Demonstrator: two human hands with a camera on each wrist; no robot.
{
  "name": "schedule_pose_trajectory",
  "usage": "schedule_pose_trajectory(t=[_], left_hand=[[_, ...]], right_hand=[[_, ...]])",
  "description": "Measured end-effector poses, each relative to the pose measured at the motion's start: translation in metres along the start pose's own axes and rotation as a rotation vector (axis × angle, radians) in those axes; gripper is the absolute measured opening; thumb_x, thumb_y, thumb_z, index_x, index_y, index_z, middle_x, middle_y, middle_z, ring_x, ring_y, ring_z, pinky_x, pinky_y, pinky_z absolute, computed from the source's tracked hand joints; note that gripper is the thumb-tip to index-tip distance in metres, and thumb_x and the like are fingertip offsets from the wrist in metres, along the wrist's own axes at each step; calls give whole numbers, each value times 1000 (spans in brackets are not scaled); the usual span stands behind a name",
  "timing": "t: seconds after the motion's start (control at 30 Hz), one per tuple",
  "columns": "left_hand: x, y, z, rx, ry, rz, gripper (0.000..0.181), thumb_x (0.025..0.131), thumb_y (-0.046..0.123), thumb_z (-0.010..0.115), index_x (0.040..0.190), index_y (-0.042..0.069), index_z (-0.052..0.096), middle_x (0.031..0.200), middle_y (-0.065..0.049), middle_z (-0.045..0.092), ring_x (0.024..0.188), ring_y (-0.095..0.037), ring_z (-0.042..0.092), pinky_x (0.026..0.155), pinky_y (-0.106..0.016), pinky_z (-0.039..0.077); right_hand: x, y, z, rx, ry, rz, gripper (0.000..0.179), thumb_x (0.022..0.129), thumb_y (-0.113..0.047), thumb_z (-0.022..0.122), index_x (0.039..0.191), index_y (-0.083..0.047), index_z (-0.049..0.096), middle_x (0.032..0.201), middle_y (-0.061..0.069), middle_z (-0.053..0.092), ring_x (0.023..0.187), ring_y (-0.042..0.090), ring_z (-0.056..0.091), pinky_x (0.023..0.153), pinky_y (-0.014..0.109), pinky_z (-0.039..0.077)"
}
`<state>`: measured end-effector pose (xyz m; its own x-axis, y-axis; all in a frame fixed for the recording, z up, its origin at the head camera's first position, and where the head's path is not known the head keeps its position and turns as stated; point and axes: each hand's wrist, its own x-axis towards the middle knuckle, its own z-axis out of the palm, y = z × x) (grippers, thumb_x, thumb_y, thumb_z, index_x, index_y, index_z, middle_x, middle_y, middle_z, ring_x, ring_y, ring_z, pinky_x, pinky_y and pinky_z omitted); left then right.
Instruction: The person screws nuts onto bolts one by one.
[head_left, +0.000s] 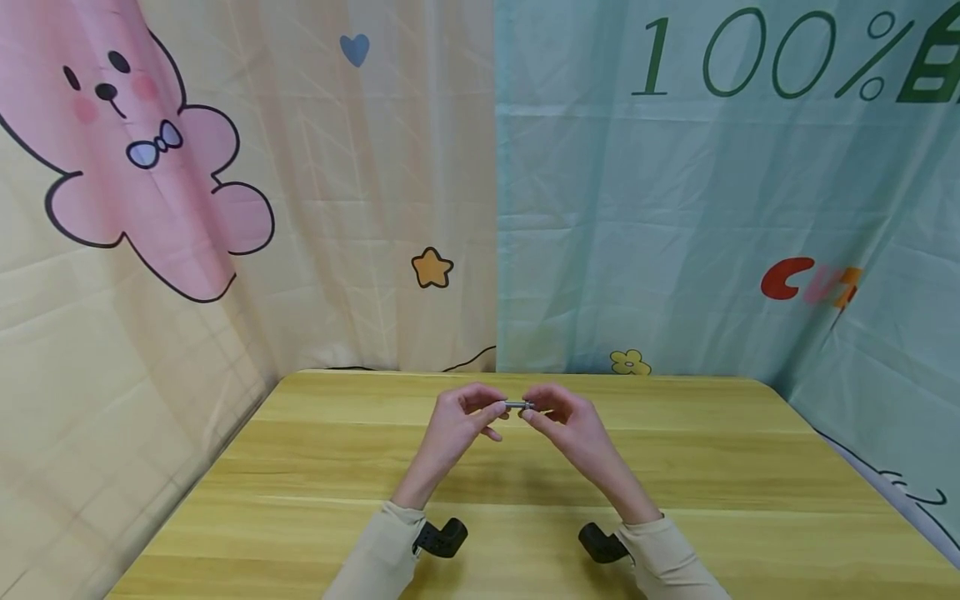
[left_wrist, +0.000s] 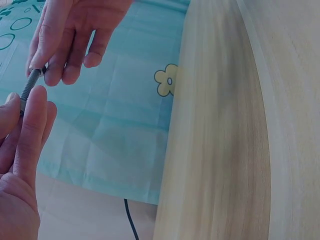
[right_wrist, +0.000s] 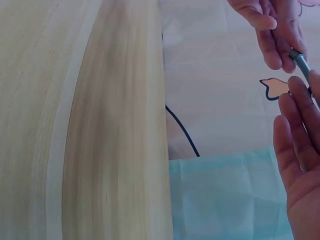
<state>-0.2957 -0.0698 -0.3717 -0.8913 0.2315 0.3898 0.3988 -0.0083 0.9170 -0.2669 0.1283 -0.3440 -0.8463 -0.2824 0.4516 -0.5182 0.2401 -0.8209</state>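
Note:
A small grey metal bolt spans the gap between both hands, held roughly level above the table. My left hand pinches its left end between thumb and fingers. At the other end, the thumb and fingertips of my right hand grip it. Ridged thread shows along the bolt in the left wrist view, with a small dark part beside the right fingertips. The right wrist view shows a smoother length of the bolt, with a wider rim at the left fingers. Fingertips hide both ends.
Below the hands lies a wood-grain table. Printed curtains hang behind it, beige on the left and blue-green on the right. Each wrist carries a black camera mount, the left one and the right one.

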Motion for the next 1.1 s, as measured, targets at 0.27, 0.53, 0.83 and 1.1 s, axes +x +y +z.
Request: schedule_pose_trajectory(t=[0.27, 0.53, 0.83, 1.1], left_hand=[[-1, 0, 2, -7, -11, 6, 15, 93, 8, 69, 104, -3, 70, 98, -20, 70, 95, -41, 66, 65, -40, 62], [-1, 1, 5, -1, -19, 23, 13, 93, 8, 68, 102, -2, 70, 98, -21, 69, 91, -33, 68, 63, -39, 62], [0, -1, 2, -18, -2, 17, 14, 94, 10, 68, 102, -1, 71, 97, -22, 69, 93, -38, 65, 65, -46, 62], [0, 0, 1, -27, 2, 14, 14, 93, 9, 69, 102, -2, 70, 97, -22, 69, 93, -39, 66, 64, -42, 62]], right_hand=[[2, 6, 1, 14, -9, 56, 14, 100, -11, 60, 97, 0, 68, 83, 16, 68, 75, 23, 63, 68, 39, 59], [9, 38, 3, 83, 3, 106, 32, 105, -27, 51, 97, -1, 68, 89, 17, 67, 81, 31, 62, 74, 37, 58], [8, 42, -2, 53, -14, -71, 24, 94, -9, 68, 117, -7, 63, 112, 10, 64, 107, 28, 60, 85, 33, 57], [9, 43, -2, 71, -32, -53, 20, 94, -11, 68, 113, -4, 64, 104, 11, 68, 99, 27, 65, 84, 30, 57]])
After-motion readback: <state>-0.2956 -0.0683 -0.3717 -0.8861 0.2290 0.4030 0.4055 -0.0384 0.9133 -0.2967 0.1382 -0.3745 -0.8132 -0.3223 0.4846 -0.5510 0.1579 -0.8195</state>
